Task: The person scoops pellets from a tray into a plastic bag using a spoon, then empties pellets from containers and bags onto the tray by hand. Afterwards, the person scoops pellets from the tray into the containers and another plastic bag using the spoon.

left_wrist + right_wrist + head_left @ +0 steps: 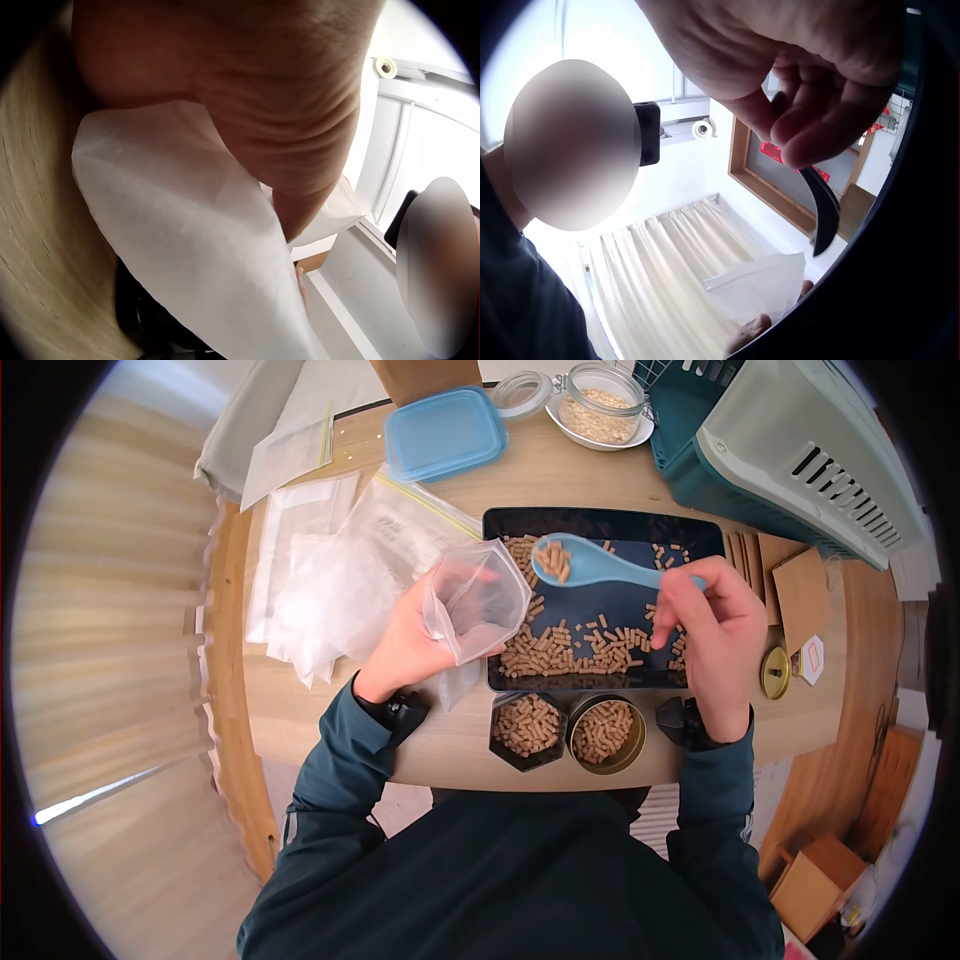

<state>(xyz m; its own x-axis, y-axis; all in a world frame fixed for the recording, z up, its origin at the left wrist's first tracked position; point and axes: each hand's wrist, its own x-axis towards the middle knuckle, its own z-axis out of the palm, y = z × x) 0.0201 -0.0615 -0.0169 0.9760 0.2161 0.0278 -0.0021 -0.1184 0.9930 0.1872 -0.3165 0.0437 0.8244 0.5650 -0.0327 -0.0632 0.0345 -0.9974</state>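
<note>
My left hand (pixel 405 640) grips a translucent plastic bag (pixel 478 610), its mouth held wide. In the left wrist view the bag (pixel 180 217) hangs below the palm. My right hand (pixel 720 630) pinches the handle of a light blue spoon (pixel 615 568), also seen as a dark curved shape in the right wrist view. Several brown pellets (pixel 553 560) lie in its bowl, which is just right of the bag's mouth. Beneath the spoon is a dark rectangular tray (pixel 605 600) with more pellets scattered along its sides and front.
A hexagonal box (pixel 497 745) and a round tin (pixel 634 748), both holding pellets, stand at the front edge. Plastic bags (pixel 330 590) pile up at left. Behind are a blue-lidded container (pixel 445 435), a glass jar (pixel 600 422) of flakes and a pet carrier (pixel 800 450).
</note>
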